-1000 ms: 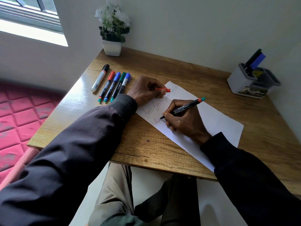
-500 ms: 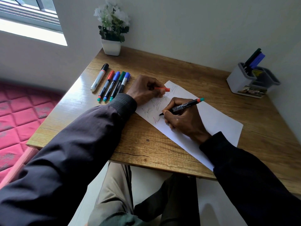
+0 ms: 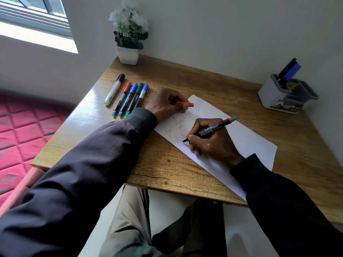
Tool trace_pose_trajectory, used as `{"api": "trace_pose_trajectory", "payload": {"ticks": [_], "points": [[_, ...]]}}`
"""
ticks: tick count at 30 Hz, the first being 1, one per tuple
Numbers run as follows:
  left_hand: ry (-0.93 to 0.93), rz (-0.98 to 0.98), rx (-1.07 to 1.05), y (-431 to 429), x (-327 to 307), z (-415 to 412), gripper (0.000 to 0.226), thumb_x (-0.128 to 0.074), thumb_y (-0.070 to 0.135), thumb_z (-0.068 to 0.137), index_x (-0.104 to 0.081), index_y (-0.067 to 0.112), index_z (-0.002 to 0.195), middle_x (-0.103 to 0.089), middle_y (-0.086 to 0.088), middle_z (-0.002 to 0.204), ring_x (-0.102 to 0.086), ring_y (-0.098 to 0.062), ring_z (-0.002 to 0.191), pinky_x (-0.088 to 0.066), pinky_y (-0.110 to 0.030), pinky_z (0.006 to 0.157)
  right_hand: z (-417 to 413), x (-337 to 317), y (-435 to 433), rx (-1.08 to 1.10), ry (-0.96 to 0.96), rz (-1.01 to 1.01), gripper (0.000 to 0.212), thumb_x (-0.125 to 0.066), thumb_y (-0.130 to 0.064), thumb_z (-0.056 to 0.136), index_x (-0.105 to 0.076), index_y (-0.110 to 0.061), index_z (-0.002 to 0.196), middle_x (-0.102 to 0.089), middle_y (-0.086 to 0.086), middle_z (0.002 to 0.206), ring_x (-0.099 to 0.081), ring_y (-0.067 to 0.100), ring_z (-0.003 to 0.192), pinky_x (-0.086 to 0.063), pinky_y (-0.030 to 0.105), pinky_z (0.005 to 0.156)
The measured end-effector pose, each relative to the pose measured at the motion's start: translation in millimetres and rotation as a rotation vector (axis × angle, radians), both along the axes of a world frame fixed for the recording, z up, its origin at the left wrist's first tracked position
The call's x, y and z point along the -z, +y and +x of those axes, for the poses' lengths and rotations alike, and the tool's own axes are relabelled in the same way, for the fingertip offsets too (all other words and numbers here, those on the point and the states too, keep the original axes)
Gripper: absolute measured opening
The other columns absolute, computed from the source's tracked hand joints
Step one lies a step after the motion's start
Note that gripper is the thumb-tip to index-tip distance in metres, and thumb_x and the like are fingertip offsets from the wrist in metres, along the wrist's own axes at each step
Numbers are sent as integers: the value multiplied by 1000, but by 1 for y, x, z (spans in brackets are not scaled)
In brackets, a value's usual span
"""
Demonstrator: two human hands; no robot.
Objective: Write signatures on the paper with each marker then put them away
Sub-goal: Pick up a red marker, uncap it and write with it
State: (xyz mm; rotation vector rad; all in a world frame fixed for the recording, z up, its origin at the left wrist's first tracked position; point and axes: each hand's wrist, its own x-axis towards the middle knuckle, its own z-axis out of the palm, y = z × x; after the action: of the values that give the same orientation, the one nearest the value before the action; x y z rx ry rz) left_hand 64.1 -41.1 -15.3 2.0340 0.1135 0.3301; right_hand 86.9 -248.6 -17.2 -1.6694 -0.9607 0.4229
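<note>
1. The right hand (image 3: 213, 143) lay on the paper (image 3: 250, 143), near the front edge of the table (image 3: 167, 167). Its grip was clamped on a black marker (image 3: 211, 129), and the tip touched the sheet just beside a written line.
2. The paper lay slanted on the table and carried several signatures (image 3: 178, 125) in its left part.
3. The left hand (image 3: 165, 104) rested at the far left corner of the paper. Its grip was closed on a red cap (image 3: 185, 103), which stuck out to the right.
4. Just to the left of this hand, five capped markers (image 3: 129, 98) lay side by side on the table.
5. At the far right stood a grey holder (image 3: 274, 91) with two markers (image 3: 289, 71) upright in it.
6. At the far left corner stood a white flower pot (image 3: 127, 54).
</note>
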Motion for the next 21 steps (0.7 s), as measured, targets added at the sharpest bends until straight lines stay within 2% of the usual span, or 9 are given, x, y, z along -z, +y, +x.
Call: {"api": "trace_pose_trajectory", "payload": {"ticks": [4, 8, 13, 16, 18, 21], "points": [[19, -19, 0, -1, -1, 0, 13, -72, 14, 91, -74, 9, 103, -73, 4, 91, -68, 6, 68, -50, -8, 57, 0, 1, -3, -49, -75, -27, 14, -69, 15, 85, -65, 7, 74, -67, 10, 60, -64, 15, 47, -49, 24, 50], [24, -15, 4, -1, -2, -1, 12, -72, 14, 91, -74, 10, 103, -72, 5, 92, -68, 7, 67, -51, -8, 57, 1, 2, -1, -51, -147, -33, 7, -71, 4, 78, -69, 4, 72, -68, 6, 63, -64, 15, 55, -52, 30, 55], [31, -13, 5, -1, -1, 0, 12, -72, 14, 91, -74, 11, 102, -72, 6, 93, -67, 9, 66, -50, -7, 57, 1, 4, 0, -28, -168, -42, 7, -72, -1, 79, -69, 1, 72, -69, 0, 63, -66, 15, 55, -53, 28, 55], [27, 7, 4, 0, -1, 0, 13, -72, 15, 91, -74, 10, 103, -71, 8, 93, -66, 10, 68, -51, -7, 58, 2, 6, 0, 64, -115, 8, 10, -71, 0, 83, -66, 1, 74, -68, -1, 60, -65, 16, 49, -50, 24, 50], [26, 11, 9, 0, -1, 1, 12, -72, 16, 91, -74, 12, 102, -71, 8, 92, -66, 10, 69, -52, -8, 59, 2, 5, -1, 50, -103, 9, 11, -70, 3, 84, -66, 1, 74, -67, 0, 59, -64, 14, 48, -49, 22, 50], [28, 12, 11, 1, 0, 1, 11, -72, 17, 91, -74, 14, 102, -72, 7, 93, -67, 9, 68, -52, -8, 58, 2, 4, -2, -30, -161, -33, 8, -71, -1, 80, -68, 1, 72, -67, 6, 62, -65, 16, 54, -52, 31, 54]]}}
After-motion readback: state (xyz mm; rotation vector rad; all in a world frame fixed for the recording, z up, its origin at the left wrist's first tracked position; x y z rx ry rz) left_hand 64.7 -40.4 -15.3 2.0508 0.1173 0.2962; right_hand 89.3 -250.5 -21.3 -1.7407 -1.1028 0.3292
